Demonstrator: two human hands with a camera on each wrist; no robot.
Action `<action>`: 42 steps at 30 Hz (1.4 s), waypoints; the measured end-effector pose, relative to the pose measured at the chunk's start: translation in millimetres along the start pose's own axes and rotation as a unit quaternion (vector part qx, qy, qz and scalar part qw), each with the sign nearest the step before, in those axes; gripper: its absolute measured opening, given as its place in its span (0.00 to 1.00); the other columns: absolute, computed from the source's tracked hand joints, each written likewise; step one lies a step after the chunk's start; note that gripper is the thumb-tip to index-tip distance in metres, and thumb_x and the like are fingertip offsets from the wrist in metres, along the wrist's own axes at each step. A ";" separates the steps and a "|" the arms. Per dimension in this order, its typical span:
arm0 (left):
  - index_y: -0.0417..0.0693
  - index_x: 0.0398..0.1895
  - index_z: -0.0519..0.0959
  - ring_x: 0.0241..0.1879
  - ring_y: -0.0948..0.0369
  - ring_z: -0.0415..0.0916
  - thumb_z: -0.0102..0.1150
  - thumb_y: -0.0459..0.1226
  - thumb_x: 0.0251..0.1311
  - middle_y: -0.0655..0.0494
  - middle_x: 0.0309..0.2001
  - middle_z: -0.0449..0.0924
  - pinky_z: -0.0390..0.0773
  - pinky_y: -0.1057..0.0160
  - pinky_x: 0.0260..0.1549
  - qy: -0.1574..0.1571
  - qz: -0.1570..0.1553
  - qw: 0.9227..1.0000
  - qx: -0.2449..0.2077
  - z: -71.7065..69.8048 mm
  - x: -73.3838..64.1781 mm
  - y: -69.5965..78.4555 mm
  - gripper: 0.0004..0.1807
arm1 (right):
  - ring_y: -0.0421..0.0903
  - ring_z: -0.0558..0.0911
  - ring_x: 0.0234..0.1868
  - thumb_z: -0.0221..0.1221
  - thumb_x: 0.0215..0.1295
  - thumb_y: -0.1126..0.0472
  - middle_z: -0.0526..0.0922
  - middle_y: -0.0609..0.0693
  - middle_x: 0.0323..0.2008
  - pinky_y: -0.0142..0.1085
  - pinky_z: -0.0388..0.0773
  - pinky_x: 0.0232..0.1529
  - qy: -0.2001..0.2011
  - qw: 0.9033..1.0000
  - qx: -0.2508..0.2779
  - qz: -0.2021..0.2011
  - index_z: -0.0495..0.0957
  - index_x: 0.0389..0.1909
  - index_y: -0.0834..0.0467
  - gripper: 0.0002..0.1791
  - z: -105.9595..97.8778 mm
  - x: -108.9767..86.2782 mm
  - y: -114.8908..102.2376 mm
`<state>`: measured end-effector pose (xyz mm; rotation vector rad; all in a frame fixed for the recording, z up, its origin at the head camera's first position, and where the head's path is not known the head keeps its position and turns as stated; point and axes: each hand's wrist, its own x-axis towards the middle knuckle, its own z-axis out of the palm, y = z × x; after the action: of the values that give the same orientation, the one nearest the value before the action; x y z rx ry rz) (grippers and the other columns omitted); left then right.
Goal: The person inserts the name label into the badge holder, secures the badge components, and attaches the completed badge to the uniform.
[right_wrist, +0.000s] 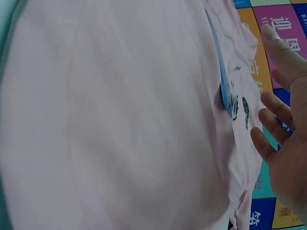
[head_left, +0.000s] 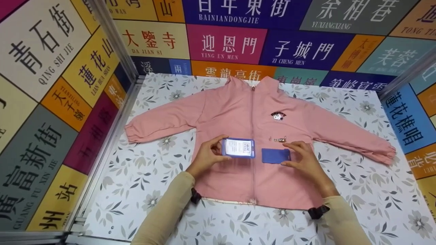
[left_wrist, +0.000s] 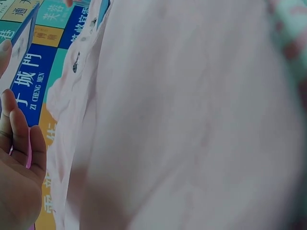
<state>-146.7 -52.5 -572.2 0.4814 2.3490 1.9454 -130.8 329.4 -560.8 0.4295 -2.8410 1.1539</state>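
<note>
In the head view my left hand (head_left: 207, 154) pinches a blue-framed card holder (head_left: 238, 147) by its left end, thumb below and fingers above. Its face carries a white printed sheet; the left wrist view shows the same card holder (left_wrist: 20, 50) tilted beside the thumb. A flat blue rectangular piece (head_left: 274, 156) lies on the pink jacket (head_left: 224, 112), right of the zipper. At its right end is my right hand (head_left: 305, 160), thumb and fingers apart. From the right wrist, that hand's fingers (right_wrist: 273, 117) look spread, with the blue piece (right_wrist: 222, 72) flat on the cloth.
The zipped jacket lies spread with both sleeves out on a leaf-patterned white tabletop (head_left: 150, 177). Small metallic bits (head_left: 281, 140) sit just above the blue piece, below a cartoon patch (head_left: 278, 116). Colourful sign-printed panels (head_left: 224, 44) wall the back and sides.
</note>
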 end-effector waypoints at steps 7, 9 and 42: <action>0.54 0.64 0.76 0.30 0.58 0.68 0.81 0.35 0.40 0.42 0.31 0.74 0.71 0.69 0.30 0.001 -0.009 1.000 0.001 -1.3 -2.0 -2.6 0.41 | 0.63 0.62 0.67 0.81 0.34 0.51 0.68 0.62 0.66 0.67 0.53 0.65 -0.036 0.996 -0.080 -0.028 0.74 0.66 0.53 0.51 -10.9 0.2 15.0; 0.55 0.64 0.76 0.30 0.57 0.68 0.80 0.34 0.40 0.40 0.31 0.74 0.71 0.69 0.30 0.001 -0.012 1.000 0.005 -0.9 -2.4 -2.0 0.41 | 0.64 0.61 0.68 0.82 0.31 0.49 0.68 0.63 0.67 0.67 0.51 0.66 -0.043 0.994 -0.096 -0.034 0.74 0.65 0.54 0.52 -12.7 1.4 17.7; 0.52 0.64 0.76 0.30 0.62 0.69 0.81 0.40 0.40 0.53 0.31 0.72 0.74 0.70 0.31 -0.006 -0.008 1.000 0.006 -3.6 -2.1 -2.4 0.42 | 0.62 0.67 0.59 0.81 0.33 0.51 0.74 0.62 0.57 0.60 0.58 0.62 -0.085 0.987 -0.133 -0.032 0.80 0.57 0.55 0.43 -17.3 12.8 15.8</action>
<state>-146.0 -56.8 -574.1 0.4719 2.3505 1.9185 -148.5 349.1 -557.2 0.6226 -3.0421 0.7442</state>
